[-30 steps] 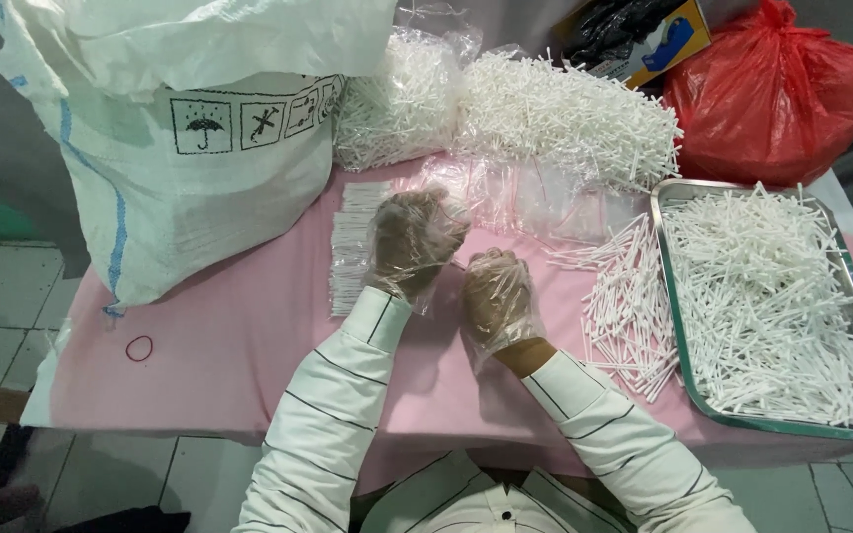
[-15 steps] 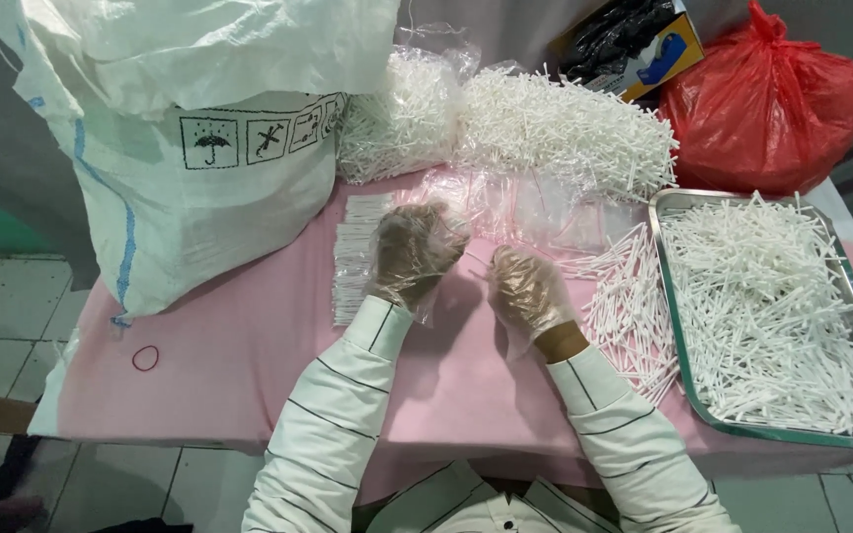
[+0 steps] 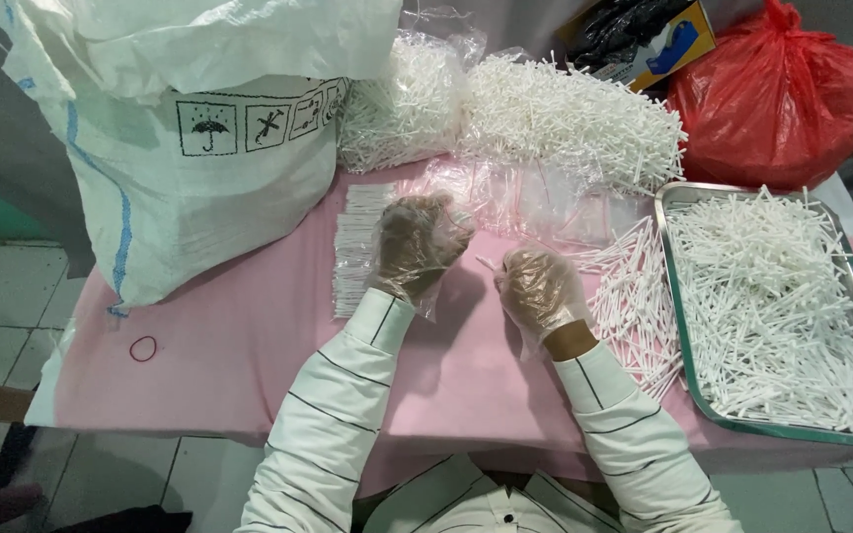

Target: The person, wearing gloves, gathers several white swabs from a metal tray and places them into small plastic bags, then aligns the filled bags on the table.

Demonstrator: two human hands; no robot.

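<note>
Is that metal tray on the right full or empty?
Full. The metal tray is heaped nearly edge to edge with white sticks, and little bare bottom shows.

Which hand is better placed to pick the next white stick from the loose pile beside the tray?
Probably the right hand. It is next to the loose sticks beside the metal tray. The left hand is further away, over the clear bags and beside the packed stack.

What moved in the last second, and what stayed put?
The gloved right hand shifted right, toward the loose white sticks on the pink cloth, and a thin white stick now shows at its fingers. The gloved left hand stayed by the clear plastic sleeves. The metal tray and white woven sack did not move.
</note>
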